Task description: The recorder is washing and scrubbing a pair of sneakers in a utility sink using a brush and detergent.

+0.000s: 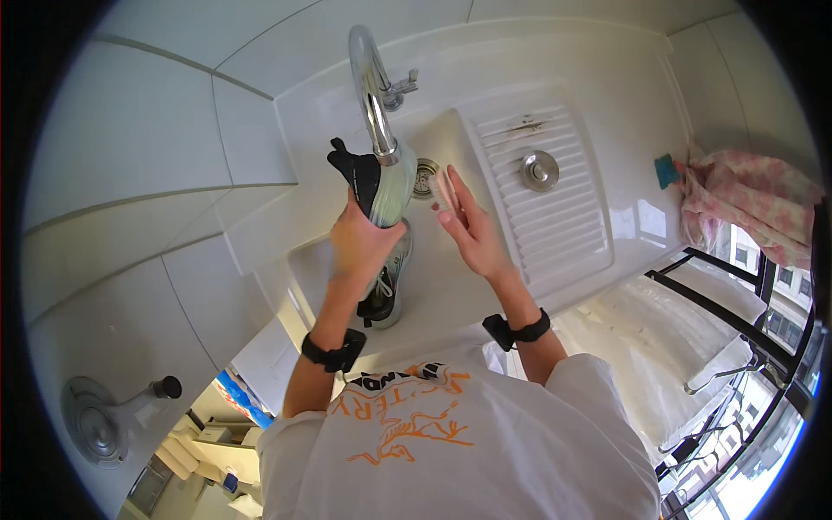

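Just beneath the faucet's spout, my left hand [362, 241] is closed around a sneaker [394, 192] with a pale green sole and a black heel with a pull loop. To its right, my right hand [475, 232] grips a small pinkish scrub brush [445, 191], its pale bristles facing the sneaker across a small gap. A second sneaker [380, 299], black and grey with light laces, lies in the sink basin [442, 295] below my left hand, which partly hides it.
A chrome faucet [373, 95] arches over the basin, near the drain [425, 178]. On the ribbed washboard [563, 221] at right sits a round metal strainer [539, 171]. A pink-and-white cloth [750, 199] hangs far right beside a teal sponge-like thing [666, 172].
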Available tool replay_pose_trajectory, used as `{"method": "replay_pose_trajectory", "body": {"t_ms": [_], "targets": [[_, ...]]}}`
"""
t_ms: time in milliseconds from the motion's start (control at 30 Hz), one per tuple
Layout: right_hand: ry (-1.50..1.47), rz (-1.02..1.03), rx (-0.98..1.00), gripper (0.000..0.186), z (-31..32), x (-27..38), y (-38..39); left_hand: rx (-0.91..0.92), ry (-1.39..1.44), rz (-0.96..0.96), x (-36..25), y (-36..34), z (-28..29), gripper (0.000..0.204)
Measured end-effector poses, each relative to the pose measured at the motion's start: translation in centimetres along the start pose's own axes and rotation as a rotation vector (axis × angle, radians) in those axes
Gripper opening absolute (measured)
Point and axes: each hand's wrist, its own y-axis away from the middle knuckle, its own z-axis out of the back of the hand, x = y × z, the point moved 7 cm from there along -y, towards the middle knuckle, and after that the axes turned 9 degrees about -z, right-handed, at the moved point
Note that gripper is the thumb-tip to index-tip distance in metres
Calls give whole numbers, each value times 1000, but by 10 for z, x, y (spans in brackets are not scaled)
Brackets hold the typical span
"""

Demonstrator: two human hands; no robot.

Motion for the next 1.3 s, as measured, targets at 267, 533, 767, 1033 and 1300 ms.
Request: {"method": "replay_pose_trajectory", "body": {"t_ms": [267,533,767,1033,1300], "targets": [[323,473,-164,47,-15,64,24,405,-639,-269,-42,-41,54,60],[484,422,-266,50,-96,45,5,379,-511,-556,-24,-52,27,83],[576,435,-371,51,-90,38,-5,499,-596,-423,-5,-58,19,92],[87,-3,-583,35,37,-39,-52,574,-675,-327,0,-54,18,105],[361,462,-344,42,-49,40,-18,569,-667,-310,0,-50,11,107]]}}
